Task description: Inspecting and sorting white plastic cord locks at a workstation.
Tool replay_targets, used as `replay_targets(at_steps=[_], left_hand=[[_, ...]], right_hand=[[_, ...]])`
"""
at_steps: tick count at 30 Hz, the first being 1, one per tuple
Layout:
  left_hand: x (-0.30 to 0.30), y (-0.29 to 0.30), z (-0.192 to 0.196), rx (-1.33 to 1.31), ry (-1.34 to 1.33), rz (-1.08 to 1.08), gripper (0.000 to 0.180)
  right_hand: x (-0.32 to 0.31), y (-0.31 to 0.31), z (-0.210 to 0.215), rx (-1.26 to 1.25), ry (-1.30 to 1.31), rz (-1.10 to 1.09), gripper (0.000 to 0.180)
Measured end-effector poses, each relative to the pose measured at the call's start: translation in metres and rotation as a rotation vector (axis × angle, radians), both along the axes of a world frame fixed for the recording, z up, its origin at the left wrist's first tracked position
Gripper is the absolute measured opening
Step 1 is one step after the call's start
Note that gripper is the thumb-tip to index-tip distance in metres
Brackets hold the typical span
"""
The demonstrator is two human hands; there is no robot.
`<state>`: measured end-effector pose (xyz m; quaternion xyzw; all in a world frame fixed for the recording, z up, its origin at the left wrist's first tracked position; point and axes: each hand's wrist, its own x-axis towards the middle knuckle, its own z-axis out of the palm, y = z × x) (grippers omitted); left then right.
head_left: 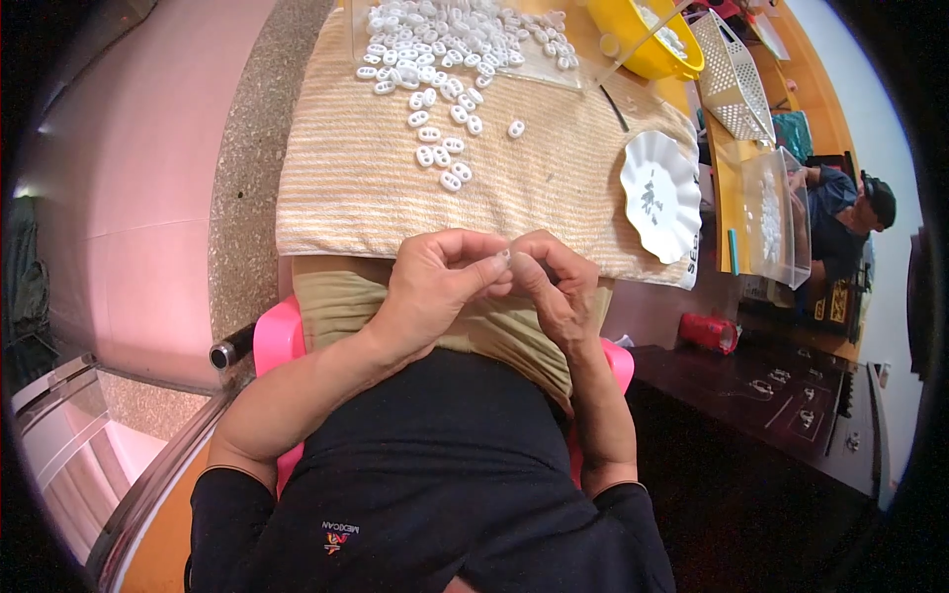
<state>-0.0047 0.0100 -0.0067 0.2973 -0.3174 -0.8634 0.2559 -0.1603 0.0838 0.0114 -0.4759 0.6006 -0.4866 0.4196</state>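
My left hand [435, 277] and my right hand [559, 282] meet above my lap at the near edge of the towel. Thumb and fingers of each are pinched together, the tips touching. Whatever sits between the fingertips is too small and too covered to name. Beyond them, many small white oval plastic pieces [425, 133] with two dark holes each lie scattered on the striped towel [341, 178]. To the right stands a white scalloped dish [675, 168] holding several tiny grey pieces [651, 201].
A clear tray [539, 76] at the far side bears more white pieces. At the far right are a yellow bowl [638, 40], a white perforated basket [732, 79] and a clear box [794, 262]. A thin dark stick [614, 109] lies on the towel. Another person [840, 212] sits at right.
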Motion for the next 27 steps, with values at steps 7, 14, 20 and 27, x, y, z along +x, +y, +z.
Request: replay_targets(at_steps=[7,14,20,27], left_hand=[[-0.001,0.007,-0.001,-0.128,-0.009,0.057,0.018],[-0.002,0.004,0.000,-0.127,0.008,0.034,0.018],[-0.001,0.002,0.004,-0.019,0.052,0.021,0.018],[-0.001,0.001,0.006,0.050,0.062,0.009,0.017]], right_hand=[[0.006,0.001,0.001,0.060,-0.149,-0.037,0.016],[-0.001,0.000,-0.003,0.048,-0.283,-0.020,0.016],[-0.005,0.001,-0.009,0.052,-0.269,-0.026,0.016],[-0.006,0.003,-0.011,0.056,-0.307,-0.082,0.016]])
